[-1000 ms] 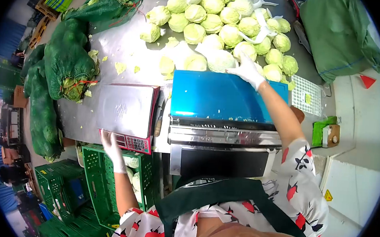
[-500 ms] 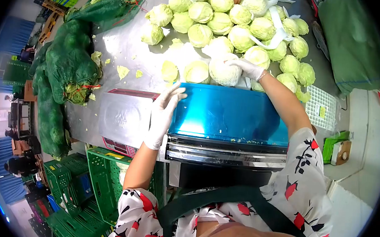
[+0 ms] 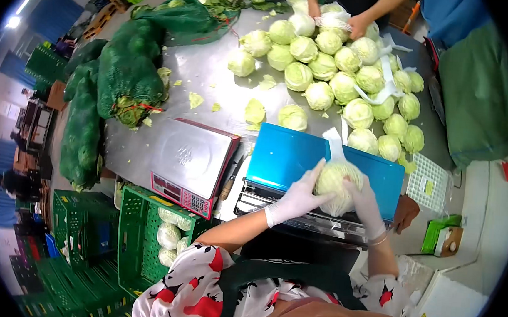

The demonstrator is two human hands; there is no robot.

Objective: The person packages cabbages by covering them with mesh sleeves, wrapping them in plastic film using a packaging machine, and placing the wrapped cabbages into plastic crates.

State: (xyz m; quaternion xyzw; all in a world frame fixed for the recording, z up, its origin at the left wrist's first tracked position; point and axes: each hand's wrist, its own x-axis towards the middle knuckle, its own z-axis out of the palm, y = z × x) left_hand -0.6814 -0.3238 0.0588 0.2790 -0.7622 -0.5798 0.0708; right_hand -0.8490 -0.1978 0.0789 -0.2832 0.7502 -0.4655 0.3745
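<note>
A cabbage in white netting (image 3: pixel 337 185) is held between my two gloved hands over the front edge of a machine with a blue top (image 3: pixel 283 157). My left hand (image 3: pixel 299 196) presses its left side, fingers wrapped round it. On its right side lies my right hand (image 3: pixel 367 206), also closed on it. The netting's loose tail points up and away from me. Left of the machine sits a red scale (image 3: pixel 192 157) with a bare metal plate. A knife (image 3: pixel 228 186) lies between scale and machine.
Many cabbages (image 3: pixel 322 66) cover the table's far side, where a co-worker's hands (image 3: pixel 359 25) touch a netted one. Green net sacks (image 3: pixel 133 67) lie at the left. A green crate (image 3: pixel 136 238) holds netted cabbages below the scale. A white grid tray (image 3: pixel 429 184) is at the right.
The netted cabbage has come from the table towards me, over the machine. My left hand has moved right from beside the scale and now grips it too. A co-worker's hands show more.
</note>
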